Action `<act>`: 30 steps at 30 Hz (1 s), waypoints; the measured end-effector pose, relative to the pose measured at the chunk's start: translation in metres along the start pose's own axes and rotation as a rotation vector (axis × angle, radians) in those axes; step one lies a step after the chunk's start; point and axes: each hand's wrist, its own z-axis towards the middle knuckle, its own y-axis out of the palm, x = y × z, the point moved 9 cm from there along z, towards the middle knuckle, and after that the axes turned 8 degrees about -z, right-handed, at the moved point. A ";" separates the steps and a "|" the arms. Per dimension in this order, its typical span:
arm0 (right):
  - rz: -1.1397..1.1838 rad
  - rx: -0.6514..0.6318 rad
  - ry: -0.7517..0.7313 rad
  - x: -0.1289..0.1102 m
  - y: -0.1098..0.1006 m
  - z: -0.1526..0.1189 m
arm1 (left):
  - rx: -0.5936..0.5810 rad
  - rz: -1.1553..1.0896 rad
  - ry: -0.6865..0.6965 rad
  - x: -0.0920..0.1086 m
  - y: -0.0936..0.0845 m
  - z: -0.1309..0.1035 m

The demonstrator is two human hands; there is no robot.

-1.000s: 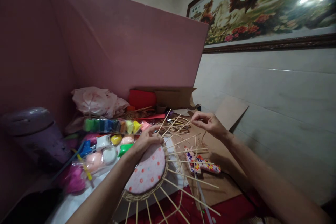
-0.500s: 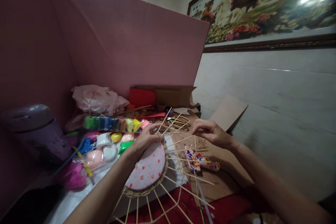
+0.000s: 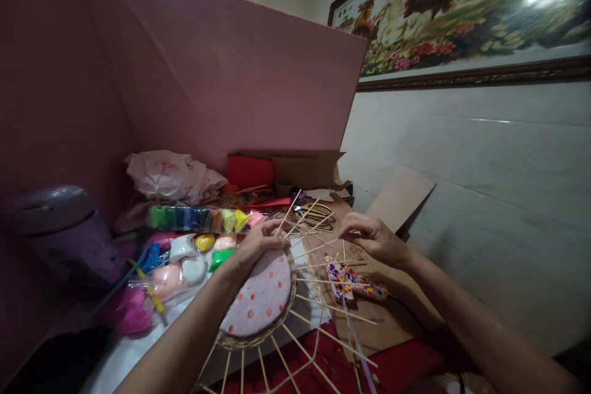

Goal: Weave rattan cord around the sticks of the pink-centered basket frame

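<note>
A round woven basket base with a pink, flower-dotted cloth top lies tilted in front of me. Thin sticks radiate from its braided rim. My left hand is closed on the far rim, thumb and fingers at the roots of the upper sticks. To the right, my right hand is held up with its fingertips pinched, close to the tip of one stick. Whatever lies between those fingertips is too thin to make out. Under the stick ends lies a flower-patterned tool with a dark cable, resembling a glue gun.
Bags of coloured modelling clay cover the left side, beside a purple container. Scissors, red paper and a crumpled pink cloth bag sit at the back. Cardboard lies on the right, over red cloth.
Both hands keep almost the same position and grip. The view has shifted very slightly; the basket base and sticks show no clear movement.
</note>
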 end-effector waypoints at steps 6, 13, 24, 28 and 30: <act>-0.031 0.005 0.003 0.002 0.000 -0.001 | 0.010 -0.018 -0.042 -0.004 -0.002 -0.001; -0.048 0.000 0.011 0.005 0.002 -0.003 | 0.002 0.014 -0.043 -0.005 -0.005 0.002; -0.061 0.033 0.017 0.001 -0.001 -0.003 | 0.028 0.012 -0.110 -0.010 -0.011 0.002; -0.068 0.044 0.020 0.000 -0.003 -0.004 | 0.017 0.003 -0.106 -0.010 -0.010 0.002; -0.066 0.047 0.018 -0.001 -0.003 -0.004 | 0.026 0.006 -0.096 -0.010 -0.011 0.002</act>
